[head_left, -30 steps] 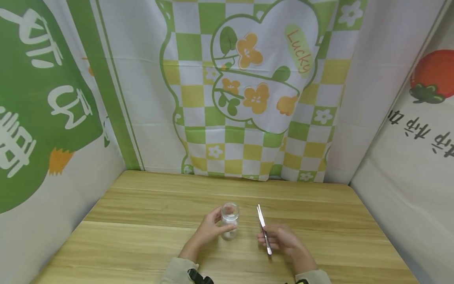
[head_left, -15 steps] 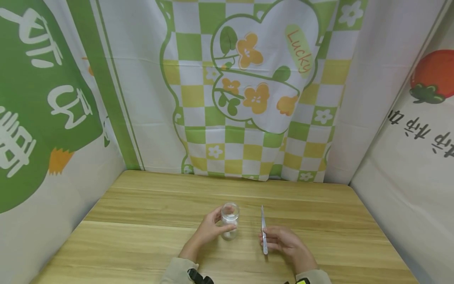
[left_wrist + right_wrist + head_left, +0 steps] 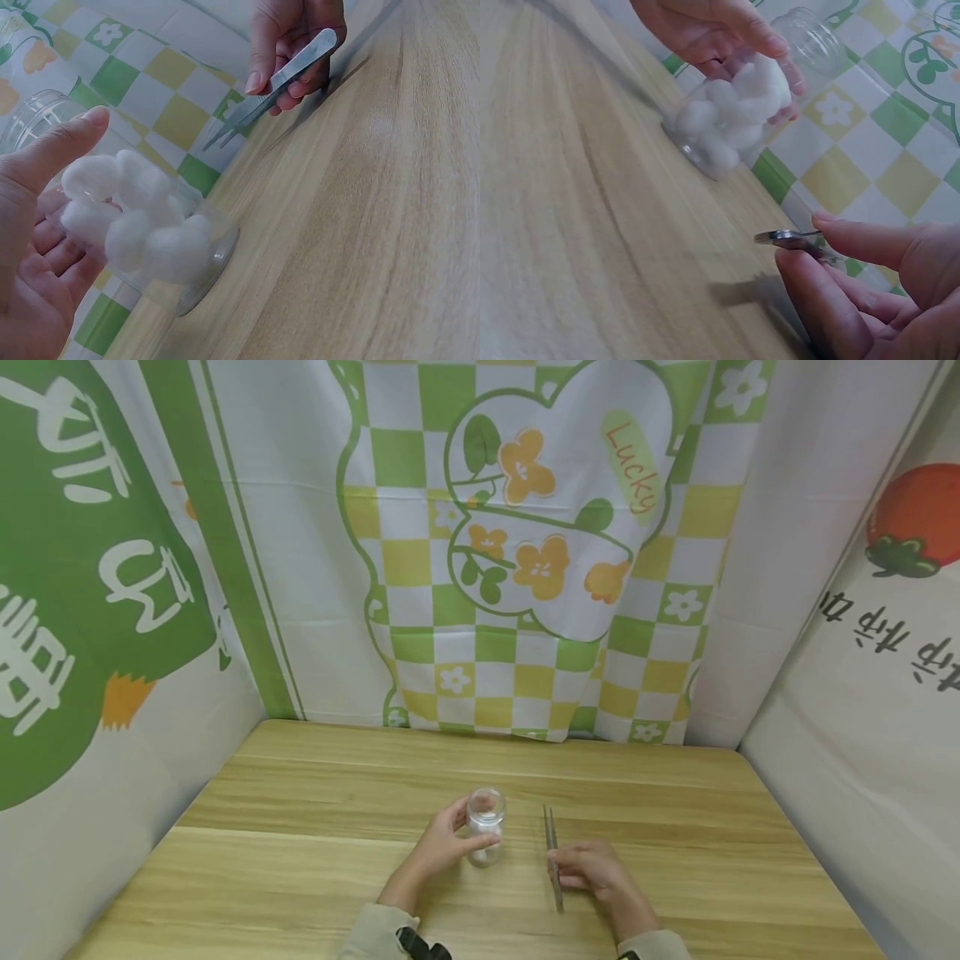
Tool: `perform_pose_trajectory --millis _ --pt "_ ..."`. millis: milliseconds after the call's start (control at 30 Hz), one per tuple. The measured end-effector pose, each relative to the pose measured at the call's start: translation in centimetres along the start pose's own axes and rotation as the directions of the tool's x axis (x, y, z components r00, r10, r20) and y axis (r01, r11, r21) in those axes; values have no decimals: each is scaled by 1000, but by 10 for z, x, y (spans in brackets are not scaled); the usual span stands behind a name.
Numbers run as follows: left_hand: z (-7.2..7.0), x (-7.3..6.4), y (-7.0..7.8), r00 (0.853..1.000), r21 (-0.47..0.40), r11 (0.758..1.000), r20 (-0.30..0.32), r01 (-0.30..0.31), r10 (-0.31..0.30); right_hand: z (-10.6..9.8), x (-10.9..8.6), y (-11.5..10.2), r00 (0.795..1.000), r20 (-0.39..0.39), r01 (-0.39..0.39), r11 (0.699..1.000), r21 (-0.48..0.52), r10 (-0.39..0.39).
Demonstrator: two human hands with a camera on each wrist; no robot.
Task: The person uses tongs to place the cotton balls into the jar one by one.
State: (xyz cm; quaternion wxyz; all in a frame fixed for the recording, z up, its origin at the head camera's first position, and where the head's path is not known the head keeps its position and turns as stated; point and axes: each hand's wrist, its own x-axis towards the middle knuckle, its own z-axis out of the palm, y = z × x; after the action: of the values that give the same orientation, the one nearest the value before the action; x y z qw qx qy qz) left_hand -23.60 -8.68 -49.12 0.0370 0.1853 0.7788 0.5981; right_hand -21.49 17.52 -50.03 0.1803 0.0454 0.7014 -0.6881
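A clear, lidless glass jar (image 3: 487,807) stands upright on the wooden table, its lower part filled with several white cotton balls (image 3: 150,217). My left hand (image 3: 441,847) grips the jar from its left side, thumb across the near side and fingers behind. To the right of the jar, my right hand (image 3: 600,870) pinches a pair of metal tweezers (image 3: 300,64) between thumb and fingers, just above the table. The two tips point away from me and stand slightly apart, with nothing between them. In the right wrist view the tweezers (image 3: 787,238) appear nearly end-on.
The wood-grain table (image 3: 337,793) spreads out on both sides of the hands. A green and yellow checked curtain (image 3: 510,677) hangs along its back edge. Printed cloth walls (image 3: 847,735) border the left and right.
My right hand has turned the tweezers in its fingers and drawn them slightly toward me; their two tips now show side by side. The left hand and jar have stayed put.
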Motion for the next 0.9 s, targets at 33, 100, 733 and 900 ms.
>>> perform_pose_trajectory --millis 33,100,733,900 --pt "0 0 0 1000 0 1000 0 2 -2 1 0 0 1000 -24 -4 1000 -2 4" --pt "0 0 0 1000 0 1000 1 1 -1 4 0 1 998 -66 -9 1000 -1 9" --pt "0 -1 -1 1000 15 1000 4 -20 20 23 -5 -2 971 -241 0 1000 -13 -4" --pt "0 -1 0 1000 26 999 3 -24 24 25 -5 -2 961 -278 -9 998 -57 -7"
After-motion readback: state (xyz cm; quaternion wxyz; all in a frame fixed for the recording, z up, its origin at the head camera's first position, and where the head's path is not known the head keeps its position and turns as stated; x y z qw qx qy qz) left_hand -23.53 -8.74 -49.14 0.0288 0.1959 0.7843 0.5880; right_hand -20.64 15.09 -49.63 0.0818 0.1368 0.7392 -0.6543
